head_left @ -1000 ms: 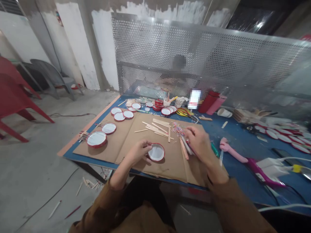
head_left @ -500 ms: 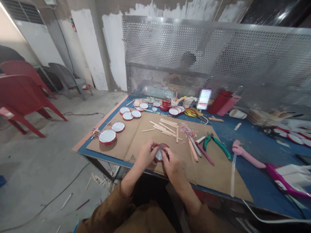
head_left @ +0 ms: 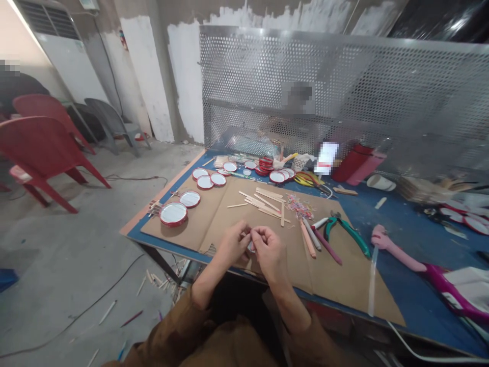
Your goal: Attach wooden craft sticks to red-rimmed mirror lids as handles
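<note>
**View:** head cam, just the one angle, looking down over the person's own brown sleeves (head_left: 244, 341).

**Hands:** left hand (head_left: 233, 244) and right hand (head_left: 269, 252) are up close together, both curled and pinching, fingertips meeting just above the near edge of the cardboard.

**Held thing:** a small pale piece (head_left: 250, 247) sits between the fingers of both hands. It's mostly hidden, so I can't tell exactly what it is.

**Near the hands:** loose craft sticks (head_left: 263, 201) lie just above the knuckles, with a tangle of small rubber bands (head_left: 298, 207) to their right. Off the right hand are green-handled pliers (head_left: 346, 234) and a few pink sticks (head_left: 307, 238).

**Edges:** the cardboard sheet (head_left: 336, 285) lies on a blue desk (head_left: 405, 300), and its lower right corner reaches close to the desk's near edge. Both wrists cross that edge, so there's not much room below the hands. There's more toward the pliers.

**Left side:** red-rimmed lids (head_left: 173, 214) sit along the cardboard's left part, well apart from the hands.

**Rest:** a perforated metal screen (head_left: 305, 76) stands behind the desk, with a blurred person (head_left: 298, 99) beyond it. Red plastic chairs (head_left: 42, 148) are upper left, on a concrete floor (head_left: 64, 255).
</note>
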`<state>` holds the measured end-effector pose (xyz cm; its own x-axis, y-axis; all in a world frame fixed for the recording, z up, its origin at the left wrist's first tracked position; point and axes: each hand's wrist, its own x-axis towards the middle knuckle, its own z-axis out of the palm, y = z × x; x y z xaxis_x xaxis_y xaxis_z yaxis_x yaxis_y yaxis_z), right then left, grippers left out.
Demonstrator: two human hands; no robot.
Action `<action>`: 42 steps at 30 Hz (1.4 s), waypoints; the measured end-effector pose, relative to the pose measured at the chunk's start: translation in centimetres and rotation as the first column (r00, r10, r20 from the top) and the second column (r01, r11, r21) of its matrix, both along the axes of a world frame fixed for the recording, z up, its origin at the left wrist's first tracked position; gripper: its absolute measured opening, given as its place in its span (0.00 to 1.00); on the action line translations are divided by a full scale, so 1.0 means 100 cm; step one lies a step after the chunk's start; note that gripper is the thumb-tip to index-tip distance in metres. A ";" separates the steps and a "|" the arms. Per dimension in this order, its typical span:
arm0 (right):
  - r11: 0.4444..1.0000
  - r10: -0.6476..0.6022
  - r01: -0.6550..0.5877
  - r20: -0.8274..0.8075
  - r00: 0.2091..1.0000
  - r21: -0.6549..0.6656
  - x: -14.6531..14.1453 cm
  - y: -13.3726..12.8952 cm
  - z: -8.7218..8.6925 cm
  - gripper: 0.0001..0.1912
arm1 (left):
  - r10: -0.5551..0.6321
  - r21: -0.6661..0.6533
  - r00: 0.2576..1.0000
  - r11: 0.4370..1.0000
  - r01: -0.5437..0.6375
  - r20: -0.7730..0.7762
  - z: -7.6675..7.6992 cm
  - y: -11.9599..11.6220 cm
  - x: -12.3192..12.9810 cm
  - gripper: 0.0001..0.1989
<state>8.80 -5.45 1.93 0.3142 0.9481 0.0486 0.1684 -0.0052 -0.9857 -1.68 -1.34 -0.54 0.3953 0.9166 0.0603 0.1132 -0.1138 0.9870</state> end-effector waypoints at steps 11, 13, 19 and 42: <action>0.987 0.068 -0.078 -0.073 0.995 -0.140 0.000 -0.007 -0.013 0.16 | 0.122 -0.108 0.993 0.987 -0.121 0.000 0.006 -0.003 0.002 0.06; 0.981 0.092 -0.094 -0.023 0.996 -0.171 -0.001 -0.010 -0.015 0.16 | 0.182 -0.079 0.983 0.980 -0.182 -0.015 0.006 -0.002 0.002 0.05; 0.990 0.042 -0.015 0.194 0.980 -0.138 -0.004 -0.023 -0.020 0.16 | 0.315 0.056 0.946 0.949 -0.312 -0.072 0.007 0.003 0.001 0.03; 0.988 -0.032 0.074 0.289 0.957 -0.136 -0.006 -0.040 -0.030 0.19 | 0.285 -0.221 0.950 0.942 -0.253 0.130 0.001 0.002 0.001 0.12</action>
<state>8.16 -9.42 -1.02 0.3571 0.9340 0.0084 0.4380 -0.1595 -0.8847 -1.61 -1.11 -0.39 0.1327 0.9869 -0.0923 -0.0472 0.0993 0.9939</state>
